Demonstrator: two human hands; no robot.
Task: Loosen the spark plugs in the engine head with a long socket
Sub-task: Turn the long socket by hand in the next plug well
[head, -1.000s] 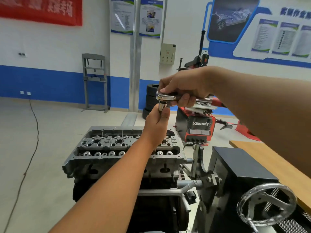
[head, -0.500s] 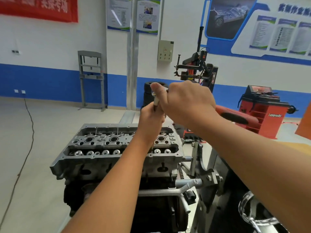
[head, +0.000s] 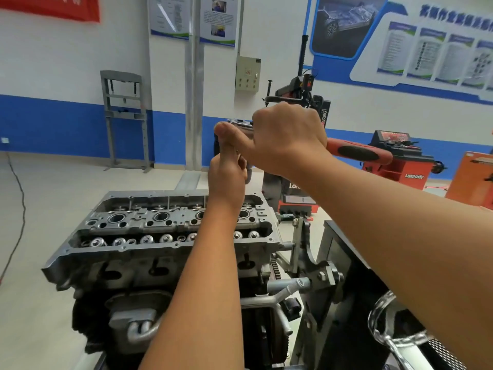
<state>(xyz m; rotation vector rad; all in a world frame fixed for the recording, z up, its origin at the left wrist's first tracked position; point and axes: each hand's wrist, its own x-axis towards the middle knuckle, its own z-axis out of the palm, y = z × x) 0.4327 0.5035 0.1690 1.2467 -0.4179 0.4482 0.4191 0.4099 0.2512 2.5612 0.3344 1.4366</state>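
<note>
Over on the left, the engine head [head: 165, 236] is sitting on its stand, plug wells facing up in a row. Moving in, your left hand [head: 228, 177] is reaching up above the head's right end, fingers curled around the socket [head: 248, 173], only a sliver of it peeking out beside your knuckles. Right above it, your right hand [head: 285, 140] is gripping the ratchet [head: 358, 153] near its head, thumb stretching left, while the red-and-black handle is poking out to the right, toward the red machine [head: 400, 166].
</note>
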